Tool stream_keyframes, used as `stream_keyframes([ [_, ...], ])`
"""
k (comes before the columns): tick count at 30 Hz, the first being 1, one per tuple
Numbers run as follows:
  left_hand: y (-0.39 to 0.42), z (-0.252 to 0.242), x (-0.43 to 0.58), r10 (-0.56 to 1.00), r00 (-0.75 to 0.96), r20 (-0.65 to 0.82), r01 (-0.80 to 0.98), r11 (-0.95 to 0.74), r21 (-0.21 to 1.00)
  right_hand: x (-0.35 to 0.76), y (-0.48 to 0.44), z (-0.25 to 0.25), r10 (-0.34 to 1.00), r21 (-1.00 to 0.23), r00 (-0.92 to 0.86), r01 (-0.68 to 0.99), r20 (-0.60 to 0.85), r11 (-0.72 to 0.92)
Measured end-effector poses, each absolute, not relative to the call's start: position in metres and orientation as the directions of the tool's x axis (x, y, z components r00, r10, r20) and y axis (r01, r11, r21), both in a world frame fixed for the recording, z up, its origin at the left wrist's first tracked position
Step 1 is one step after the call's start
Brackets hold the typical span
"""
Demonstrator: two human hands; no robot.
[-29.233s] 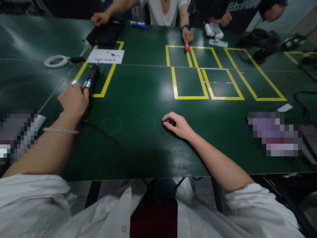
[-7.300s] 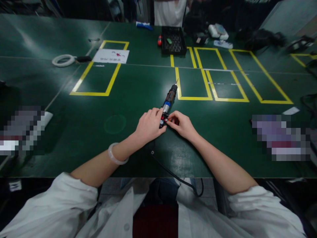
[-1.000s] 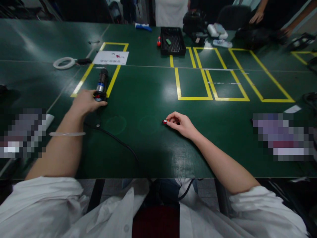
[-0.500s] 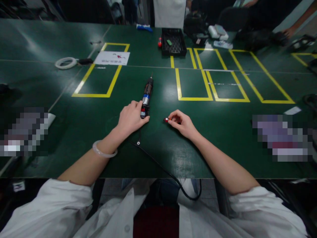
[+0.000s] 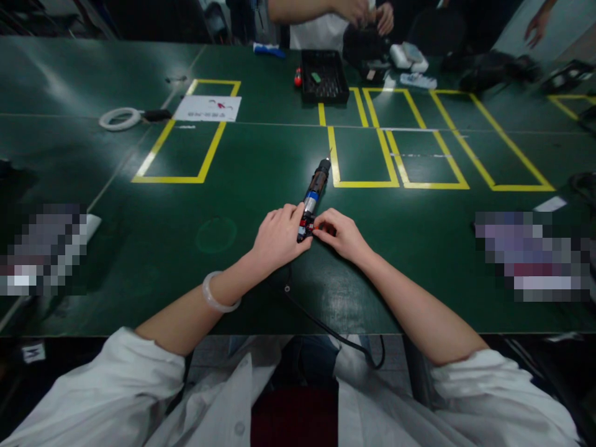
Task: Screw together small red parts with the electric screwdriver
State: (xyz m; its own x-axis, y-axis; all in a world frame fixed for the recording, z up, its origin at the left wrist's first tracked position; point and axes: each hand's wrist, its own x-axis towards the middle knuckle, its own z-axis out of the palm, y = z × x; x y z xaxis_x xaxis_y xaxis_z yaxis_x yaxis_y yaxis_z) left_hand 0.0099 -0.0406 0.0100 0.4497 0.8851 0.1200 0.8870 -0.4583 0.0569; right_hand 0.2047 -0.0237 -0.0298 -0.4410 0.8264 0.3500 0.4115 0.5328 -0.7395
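An electric screwdriver (image 5: 317,184) lies tilted on the green table, its thin bit pointing away from me. My left hand (image 5: 280,236) is closed round its rear end, thumb toward me. A black cable (image 5: 326,327) trails from that end over the table's front edge. Between the fingertips of my right hand (image 5: 342,234) is a small red-and-orange piece (image 5: 315,228), mostly covered by the fingers. It meets the side of the screwdriver's rear end; whether it is attached there I cannot tell.
A black tray (image 5: 345,94) holds a green piece and small dark parts at the far side. Yellow tape (image 5: 365,184) marks rectangles on the table (image 5: 261,155). A white printed sheet (image 5: 205,110) and a white roll (image 5: 120,119) lie left. Another person's hands (image 5: 367,15) work beyond the tray.
My left hand has brought the screwdriver to the right and slightly nearer, up against the small piece in my right hand. Another person's arms have come into view at the far side.
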Motion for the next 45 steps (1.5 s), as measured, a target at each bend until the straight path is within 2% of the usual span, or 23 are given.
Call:
stream_keyframes([
  [23,-0.04,0.006,0.013,0.913,0.379,0.15,0.917,-0.393,0.072,0.204,-0.028,-0.023,0.887,-0.772,-0.347,0.456,0.304,0.443],
  [34,-0.029,0.012,-0.007,0.919,0.376,0.121,0.923,-0.383,0.041,0.205,-0.028,-0.023,0.849,-0.81,-0.438,0.358,0.294,0.465],
  [38,-0.015,0.014,-0.041,0.947,0.302,0.105,0.952,-0.305,0.013,0.205,-0.027,-0.024,0.85,-0.818,-0.448,0.354,0.279,0.455],
  [45,0.02,0.013,-0.131,0.995,0.071,0.075,0.997,-0.072,0.015,0.206,-0.027,-0.027,0.844,-0.811,-0.472,0.371,0.255,0.453],
])
